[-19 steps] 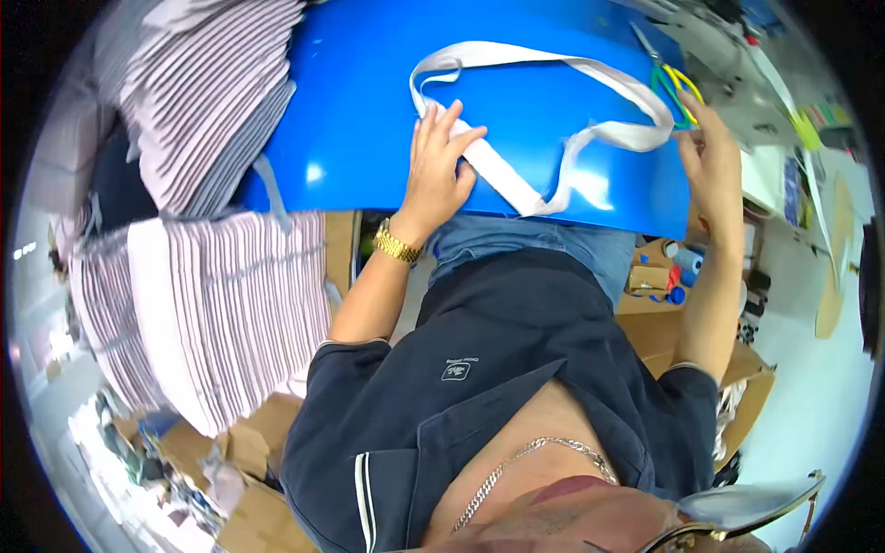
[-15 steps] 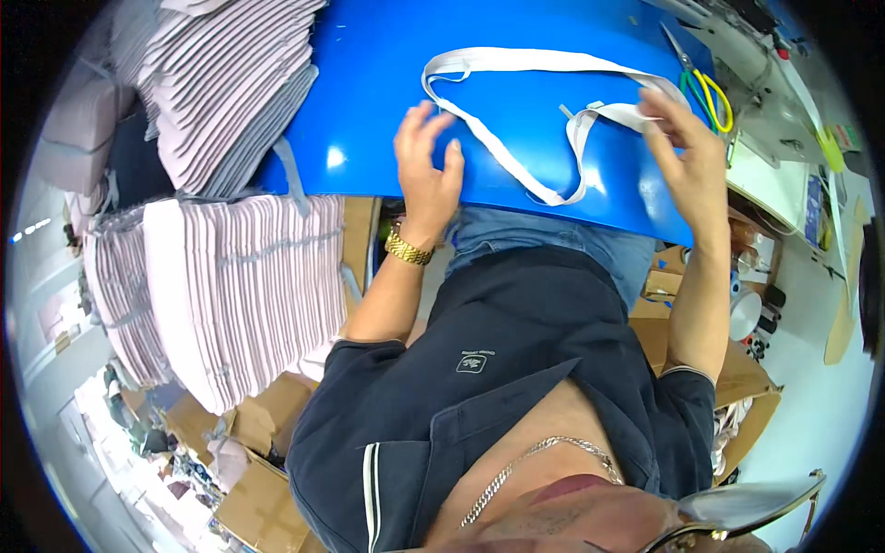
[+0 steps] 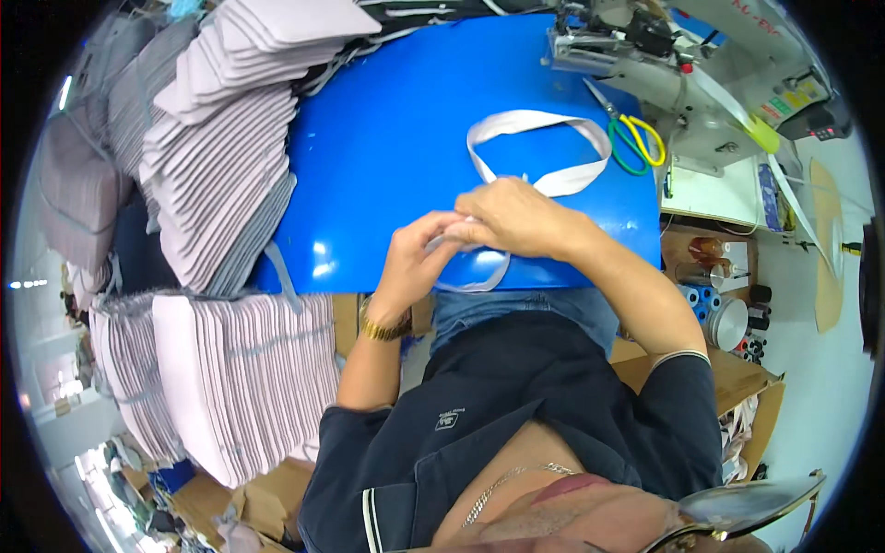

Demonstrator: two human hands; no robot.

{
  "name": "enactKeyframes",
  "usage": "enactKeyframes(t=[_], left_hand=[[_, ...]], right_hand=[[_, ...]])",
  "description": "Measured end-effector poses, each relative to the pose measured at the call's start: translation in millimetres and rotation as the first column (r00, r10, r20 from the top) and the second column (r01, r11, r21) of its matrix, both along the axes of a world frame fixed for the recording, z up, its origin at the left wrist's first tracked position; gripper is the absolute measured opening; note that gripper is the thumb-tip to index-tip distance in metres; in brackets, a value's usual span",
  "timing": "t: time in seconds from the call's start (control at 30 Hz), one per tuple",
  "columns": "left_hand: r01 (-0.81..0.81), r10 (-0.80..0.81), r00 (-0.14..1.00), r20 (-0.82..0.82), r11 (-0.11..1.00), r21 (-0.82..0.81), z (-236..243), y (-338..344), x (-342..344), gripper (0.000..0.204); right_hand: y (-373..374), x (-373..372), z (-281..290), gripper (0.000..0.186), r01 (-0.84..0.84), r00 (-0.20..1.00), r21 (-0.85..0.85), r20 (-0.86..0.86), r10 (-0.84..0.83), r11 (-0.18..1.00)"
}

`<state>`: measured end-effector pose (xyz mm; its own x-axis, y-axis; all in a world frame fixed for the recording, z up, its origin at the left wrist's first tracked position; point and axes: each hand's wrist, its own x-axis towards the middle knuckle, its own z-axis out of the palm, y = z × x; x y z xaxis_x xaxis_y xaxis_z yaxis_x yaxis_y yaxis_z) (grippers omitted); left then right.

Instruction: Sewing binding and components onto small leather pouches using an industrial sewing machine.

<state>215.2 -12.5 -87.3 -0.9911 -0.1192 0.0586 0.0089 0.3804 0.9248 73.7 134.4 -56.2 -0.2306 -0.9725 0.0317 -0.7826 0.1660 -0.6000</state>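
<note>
White strap (image 3: 573, 179), looped; far loop's long axis left-to-right on blue worktop (image 3: 369, 175); left grip (image 3: 415, 256), right grip (image 3: 518, 217) pinching it.

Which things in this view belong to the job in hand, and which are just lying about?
In the job:
- white fabric strap, held between left hand and right hand
- blue tabletop beneath

Apparently just lying about, untouched:
- green-and-yellow-handled scissors
- stacked pink-and-gray panels

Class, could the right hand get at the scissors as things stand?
Probably yes: nothing covers the scissors at the right edge of the blue tabletop, though the right hand is busy at the white strap.
</note>
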Motion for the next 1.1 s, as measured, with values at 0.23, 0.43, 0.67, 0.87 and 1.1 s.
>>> enactKeyframes(t=[0.23,0.43,0.67,0.87,1.1], left_hand=[[0.277,-0.284,0.951,0.12,0.958,0.069,18,-3,15,0.037],[0.336,-0.346,0.938,-0.02,0.921,-0.2,15,-17,-11,0.023],[0.236,-0.308,0.952,-0.005,0.719,0.654,56,-75,-67,0.03],[-0.493,0.126,0.82,-0.558,0.651,-0.577,93,-178,-172,0.025],[-0.576,0.016,0.809,-0.588,-0.177,-0.798,70,-262,-200,0.025]], right_hand=[[49,-12,51,0.038,-0.039,0.99,0.064,0.142,0.029,0.997],[123,-44,88,0.028,0.364,0.712,-0.224,0.693,-0.115,0.904],[157,-76,64,0.032,0.621,0.602,-0.205,0.743,-0.292,0.757],[135,-76,48,0.026,0.775,0.542,-0.248,0.733,-0.41,0.581],[79,-34,-35,0.023,0.668,0.483,0.126,0.677,-0.556,0.733]])
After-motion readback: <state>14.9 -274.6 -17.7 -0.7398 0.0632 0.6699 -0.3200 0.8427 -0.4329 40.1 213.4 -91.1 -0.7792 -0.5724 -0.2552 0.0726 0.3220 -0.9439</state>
